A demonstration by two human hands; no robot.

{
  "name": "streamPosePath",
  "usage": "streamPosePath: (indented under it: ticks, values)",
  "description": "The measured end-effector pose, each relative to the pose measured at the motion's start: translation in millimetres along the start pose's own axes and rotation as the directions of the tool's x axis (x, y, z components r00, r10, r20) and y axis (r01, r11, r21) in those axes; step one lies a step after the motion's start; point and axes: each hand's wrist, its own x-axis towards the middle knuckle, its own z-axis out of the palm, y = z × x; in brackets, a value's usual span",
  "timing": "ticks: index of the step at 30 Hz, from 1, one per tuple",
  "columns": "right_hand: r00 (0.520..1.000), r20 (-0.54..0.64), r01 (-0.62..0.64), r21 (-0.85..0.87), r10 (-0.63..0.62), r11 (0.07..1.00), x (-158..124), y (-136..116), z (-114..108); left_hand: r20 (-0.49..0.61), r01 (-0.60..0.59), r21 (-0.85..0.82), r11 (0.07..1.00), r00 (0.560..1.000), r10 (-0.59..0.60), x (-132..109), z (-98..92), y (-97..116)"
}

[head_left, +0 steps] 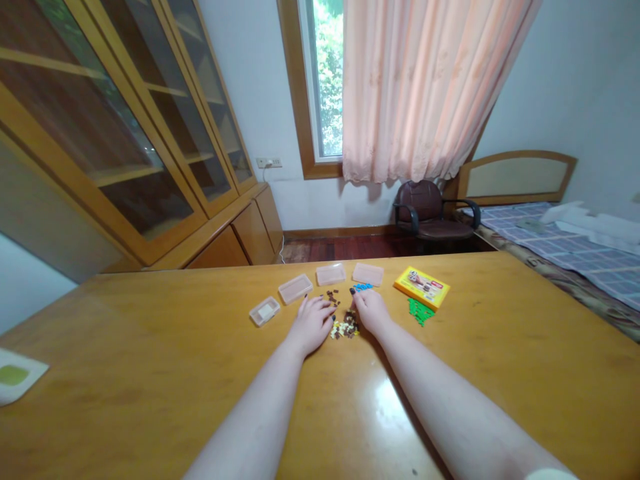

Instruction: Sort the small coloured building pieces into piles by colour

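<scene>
My left hand point(313, 325) lies on the table with its fingers spread, beside a pile of small brown, cream and yellow building bricks point(344, 328). Some loose brown bricks point(332, 297) are scattered just past its fingertips. On the pile's other side, my right hand point(371, 311) has its fingers drawn together; whatever they may hold is too small to make out. Close to its fingertips is a group of blue bricks point(363, 287). Green bricks point(421, 311) form another group farther right, against the edge of a yellow box point(422, 288) with a picture on it.
Several shallow clear plastic boxes, such as this one point(295, 289), stand in an arc beyond my hands. The leftmost box point(265, 311) has a whitish piece in it. A white and green object point(20, 375) sits at the wooden table's point(165, 373) left edge. An armchair point(430, 210) stands behind.
</scene>
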Motion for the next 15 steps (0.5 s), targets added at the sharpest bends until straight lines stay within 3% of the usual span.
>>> streamPosePath:
  ticks: [5, 11, 15]
  values:
    - [0.996, 0.069, 0.063, -0.125, -0.055, 0.990, -0.6, -6.4, -2.6, -0.002, 0.011, 0.009, 1.000, 1.000, -0.011, 0.2, 3.0, -2.0]
    - [0.990, 0.130, 0.078, -0.120, -0.062, 0.990, -0.6, -9.4, -1.3, 0.038, -0.149, -0.059, 0.987, 0.988, 0.151, -3.4, -5.8, 10.1]
    - [0.986, 0.153, 0.090, -0.127, -0.071, 0.988, -0.6, -9.3, -1.6, 0.062, -0.149, -0.044, 0.988, 0.987, 0.151, -3.6, -4.1, 11.0]
